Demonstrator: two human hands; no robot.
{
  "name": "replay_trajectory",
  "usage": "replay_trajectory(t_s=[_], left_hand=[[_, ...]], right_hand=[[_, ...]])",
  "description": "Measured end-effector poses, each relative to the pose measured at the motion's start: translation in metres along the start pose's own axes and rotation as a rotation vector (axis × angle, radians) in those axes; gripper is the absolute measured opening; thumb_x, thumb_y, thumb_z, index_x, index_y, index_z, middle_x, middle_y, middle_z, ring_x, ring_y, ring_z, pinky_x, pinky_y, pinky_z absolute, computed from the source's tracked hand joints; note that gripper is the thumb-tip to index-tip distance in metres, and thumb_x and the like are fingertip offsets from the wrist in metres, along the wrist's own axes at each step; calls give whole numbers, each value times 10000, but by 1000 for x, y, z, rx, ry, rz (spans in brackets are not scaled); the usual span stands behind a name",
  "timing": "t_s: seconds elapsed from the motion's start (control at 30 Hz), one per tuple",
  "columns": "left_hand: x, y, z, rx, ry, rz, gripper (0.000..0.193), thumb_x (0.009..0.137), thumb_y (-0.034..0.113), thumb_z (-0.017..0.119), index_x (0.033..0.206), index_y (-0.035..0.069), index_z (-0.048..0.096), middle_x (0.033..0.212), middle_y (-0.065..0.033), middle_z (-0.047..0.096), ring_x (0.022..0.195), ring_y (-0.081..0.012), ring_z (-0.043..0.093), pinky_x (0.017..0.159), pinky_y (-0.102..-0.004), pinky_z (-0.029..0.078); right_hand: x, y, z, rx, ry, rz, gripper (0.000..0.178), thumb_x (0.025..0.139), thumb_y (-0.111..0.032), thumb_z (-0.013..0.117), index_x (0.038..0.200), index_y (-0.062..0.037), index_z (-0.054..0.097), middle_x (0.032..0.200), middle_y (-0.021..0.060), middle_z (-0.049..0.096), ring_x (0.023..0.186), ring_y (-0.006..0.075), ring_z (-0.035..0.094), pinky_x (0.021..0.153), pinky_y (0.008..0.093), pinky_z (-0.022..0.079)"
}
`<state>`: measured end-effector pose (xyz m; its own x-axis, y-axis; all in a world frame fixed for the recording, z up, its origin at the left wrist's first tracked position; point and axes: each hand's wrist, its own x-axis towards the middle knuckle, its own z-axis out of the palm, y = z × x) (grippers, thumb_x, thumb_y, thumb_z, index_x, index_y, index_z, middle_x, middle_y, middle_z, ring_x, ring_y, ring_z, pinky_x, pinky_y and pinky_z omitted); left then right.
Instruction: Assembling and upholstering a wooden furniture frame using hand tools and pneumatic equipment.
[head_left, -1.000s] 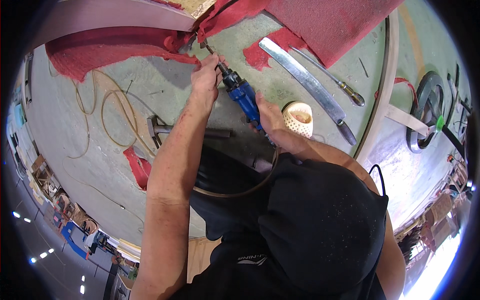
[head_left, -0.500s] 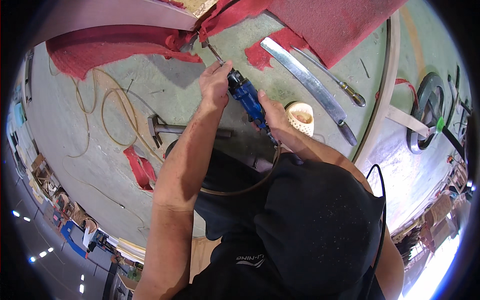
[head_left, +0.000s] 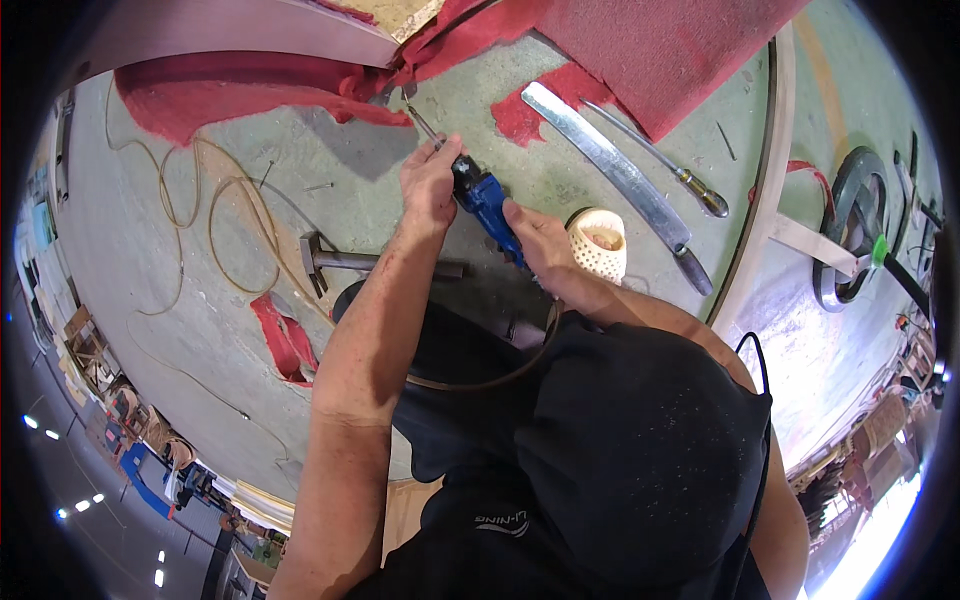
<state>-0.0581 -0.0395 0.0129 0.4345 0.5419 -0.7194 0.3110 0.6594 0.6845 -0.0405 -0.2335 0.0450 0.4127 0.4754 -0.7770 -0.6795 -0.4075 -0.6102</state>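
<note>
- Biggest thing I've got in view is the grey-green worktop [head_left: 200, 300], spreading out on every side of the fingers.
- Past the fingertips, at the far edge, there's red fabric [head_left: 230, 95] bunched under a pale curved panel [head_left: 220, 25]. A bigger red sheet [head_left: 660, 50] sits beyond and off to the right-hand side.
- Long flat metal blade [head_left: 610, 170] lies right of the right hand, with a thin wooden-handled tool [head_left: 690, 185] just outside it.
- Hammer [head_left: 350, 262] lies just left of the left wrist, a loose cord [head_left: 215, 200] looping further left, and a red scrap [head_left: 285, 340] back toward the body.
- The blue power tool [head_left: 487, 205] runs between both hands, its narrow metal tip [head_left: 422, 125] poking out past the left fingers toward the red fabric edge.
- Left hand [head_left: 428, 185] is closed around the tool's nose; right hand [head_left: 535, 238] is wrapped around the rear of the body. Both grips look firm.
- A small cream mesh cup [head_left: 598, 243] stands just beside the right hand.
- What changed: compared to a second ago, both hands and the tool have slid a bit forward and left, so the tip sits closer to the fabric edge. I'd say it's working along that seam.
</note>
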Motion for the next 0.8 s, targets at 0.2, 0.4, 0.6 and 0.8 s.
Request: replay_trajectory(t_s=[0.2, 0.4, 0.6, 0.8], left_hand=[[-21, 3, 2, 148, -224, 18, 195, 982, 186, 699, 1048, 3, 685, 934, -29, 685, 834, -120, 638, 771, -286, 510], [-21, 39, 36, 235, -110, 184, 522, 1009, 278, 674, 1381, -45, 502, 1064, -79, 683, 949, -183, 674, 850, -306, 556], [-5, 62, 43, 71, -15, 145, 437, 1057, 175, 587, 1430, -21, 472, 1155, -143, 695, 931, -240, 706, 816, -373, 601], [14, 68, 29, -1, 56, 156, 373, 1055, 118, 559, 1414, 26, 514, 1185, -133, 694, 919, -214, 682, 776, -356, 580]], right_hand=[[-24, 6, -1, 299, -137, 69, 609, 1069, -597, 351, 1108, -48, 613, 788, 66, 606, 606, 154, 591, 541, 299, 474], [-28, -7, -8, 142, 82, -130, 588, 1073, -567, 386, 1070, -31, 629, 794, 65, 625, 588, 149, 597, 529, 288, 478], [-14, -22, -3, 92, -52, -113, 620, 1060, -625, 382, 1044, -52, 618, 758, 28, 581, 632, 113, 565, 577, 291, 457], [11, -34, 7, -12, -74, -159, 728, 1041, -668, 386, 1168, 10, 621, 759, 53, 597, 612, 133, 578, 562, 298, 477]])
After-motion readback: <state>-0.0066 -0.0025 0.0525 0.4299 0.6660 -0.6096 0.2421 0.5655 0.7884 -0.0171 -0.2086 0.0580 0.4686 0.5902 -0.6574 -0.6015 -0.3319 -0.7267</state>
